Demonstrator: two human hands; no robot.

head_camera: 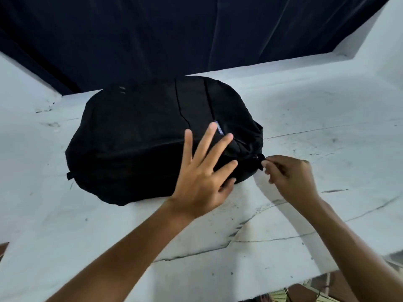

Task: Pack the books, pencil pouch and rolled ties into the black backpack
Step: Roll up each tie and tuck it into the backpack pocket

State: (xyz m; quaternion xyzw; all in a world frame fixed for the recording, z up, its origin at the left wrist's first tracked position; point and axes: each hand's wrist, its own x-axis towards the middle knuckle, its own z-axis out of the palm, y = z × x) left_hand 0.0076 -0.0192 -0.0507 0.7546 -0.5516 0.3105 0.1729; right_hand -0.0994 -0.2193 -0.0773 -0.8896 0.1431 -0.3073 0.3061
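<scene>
The black backpack (152,136) is lying flat on the pale, cracked slab (305,127), filling the middle of the scene and bulging full. Its top end is pointing right, its bottom end left. A small blue label (219,128) is showing on the upper face, just past the fingertips of the left hand (202,173).

That left hand is lying spread across the near right part of the bag, fingers straight and fanned wide, palm pressing on the fabric, with the thumb tucking down by the near edge where the bag is meeting the slab.

Over at the right end, the right hand (290,177) is pinching the zipper pull (261,161) between thumb and forefinger, the other fingers curling in loosely behind. The pull is sitting at the near right corner of the bag, low on its side.

Along the near side a dark seam line is running left, and a short black tab (70,175) is sticking out at the near left corner.

Behind the bag, on the far side, a dark navy curtain (174,35) is hanging. Books, pouch and ties are not showing anywhere on the slab.
</scene>
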